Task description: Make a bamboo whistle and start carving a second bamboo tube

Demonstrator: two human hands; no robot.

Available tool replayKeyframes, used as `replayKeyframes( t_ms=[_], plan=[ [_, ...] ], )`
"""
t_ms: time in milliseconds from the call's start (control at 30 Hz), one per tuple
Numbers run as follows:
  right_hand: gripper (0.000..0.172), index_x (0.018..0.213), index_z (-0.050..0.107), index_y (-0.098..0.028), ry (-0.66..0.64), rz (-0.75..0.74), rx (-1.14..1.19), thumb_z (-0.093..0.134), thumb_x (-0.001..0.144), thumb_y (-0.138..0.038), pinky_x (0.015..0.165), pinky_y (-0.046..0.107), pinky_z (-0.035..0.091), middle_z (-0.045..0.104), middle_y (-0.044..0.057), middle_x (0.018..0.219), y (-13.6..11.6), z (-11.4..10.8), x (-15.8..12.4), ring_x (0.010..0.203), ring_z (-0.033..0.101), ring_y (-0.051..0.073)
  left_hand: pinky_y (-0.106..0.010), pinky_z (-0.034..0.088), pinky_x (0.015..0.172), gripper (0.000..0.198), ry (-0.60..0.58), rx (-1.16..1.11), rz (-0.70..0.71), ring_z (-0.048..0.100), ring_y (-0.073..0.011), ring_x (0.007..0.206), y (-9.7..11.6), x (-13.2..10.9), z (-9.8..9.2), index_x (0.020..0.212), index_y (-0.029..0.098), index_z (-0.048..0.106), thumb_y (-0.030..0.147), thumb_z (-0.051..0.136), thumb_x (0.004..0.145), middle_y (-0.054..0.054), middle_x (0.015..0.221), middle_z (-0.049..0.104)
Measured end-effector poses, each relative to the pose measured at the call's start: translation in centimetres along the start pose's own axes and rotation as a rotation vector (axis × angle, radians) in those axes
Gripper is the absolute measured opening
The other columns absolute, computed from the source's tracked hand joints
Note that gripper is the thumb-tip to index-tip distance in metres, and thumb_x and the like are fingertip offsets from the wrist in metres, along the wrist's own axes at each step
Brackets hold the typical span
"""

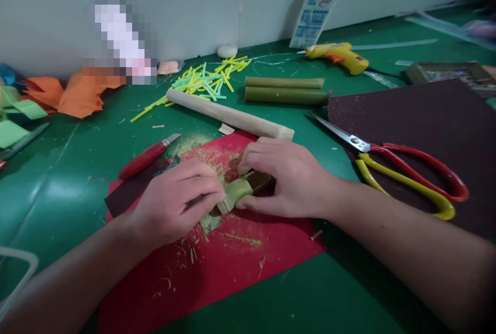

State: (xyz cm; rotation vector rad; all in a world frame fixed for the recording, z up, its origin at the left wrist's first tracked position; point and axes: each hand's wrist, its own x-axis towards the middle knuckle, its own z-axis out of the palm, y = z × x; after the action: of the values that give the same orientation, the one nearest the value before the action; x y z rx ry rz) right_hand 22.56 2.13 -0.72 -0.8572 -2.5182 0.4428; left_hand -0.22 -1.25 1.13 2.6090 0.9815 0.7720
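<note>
A short split bamboo piece, pale green with a brown part at its right end, lies between my two hands over red paper. My right hand grips it from the right, thumb on the near side and fingers on the far side. My left hand is closed at its left end, fingertips pressed together against it. Below my left hand shows the corner of a dusty dark sheet that looks like sandpaper; the rest is hidden. Pale green dust and shavings cover the red paper.
A red-handled knife lies left, a wooden rod beyond my hands. Farther back are cut straws, bamboo lengths and a yellow glue gun. Open scissors rest on dark paper at right.
</note>
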Motion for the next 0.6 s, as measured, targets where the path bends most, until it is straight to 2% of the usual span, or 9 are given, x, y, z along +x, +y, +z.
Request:
replayKeyframes(
  t_ms=[267, 400, 600],
  plan=[
    [0.036, 0.082, 0.064, -0.016, -0.020, -0.016, 0.009, 0.067, 0.077, -0.052, 0.066, 0.031, 0.033, 0.061, 0.004, 0.078, 0.3, 0.0, 0.0, 0.072, 0.050, 0.017, -0.022, 0.054, 0.072, 0.016, 0.000, 0.022, 0.037, 0.065, -0.0119, 0.075, 0.6, -0.1, 0.0, 0.079, 0.017, 0.067, 0.015, 0.056, 0.091, -0.002, 0.082, 0.070],
    [0.038, 0.087, 0.064, -0.015, -0.016, -0.052, -0.068, 0.061, 0.082, -0.053, 0.066, 0.032, 0.033, 0.061, 0.006, 0.079, -0.1, 0.1, -0.1, 0.073, 0.049, 0.019, -0.022, 0.054, 0.074, 0.013, 0.033, 0.057, -0.003, 0.065, -0.0126, 0.078, 0.3, -0.2, 0.0, 0.080, 0.019, 0.067, 0.016, 0.059, 0.089, -0.001, 0.081, 0.070],
    [0.026, 0.095, 0.061, -0.014, 0.011, -0.086, -0.139, 0.061, 0.084, -0.038, 0.071, 0.033, 0.036, 0.065, 0.010, 0.094, -1.3, 0.5, -0.3, 0.082, 0.051, 0.022, -0.022, 0.053, 0.075, 0.008, 0.045, 0.054, -0.044, 0.064, -0.0123, 0.077, -0.2, -0.3, 0.1, 0.084, 0.018, 0.067, 0.016, 0.061, 0.088, -0.001, 0.083, 0.068]
  ],
)
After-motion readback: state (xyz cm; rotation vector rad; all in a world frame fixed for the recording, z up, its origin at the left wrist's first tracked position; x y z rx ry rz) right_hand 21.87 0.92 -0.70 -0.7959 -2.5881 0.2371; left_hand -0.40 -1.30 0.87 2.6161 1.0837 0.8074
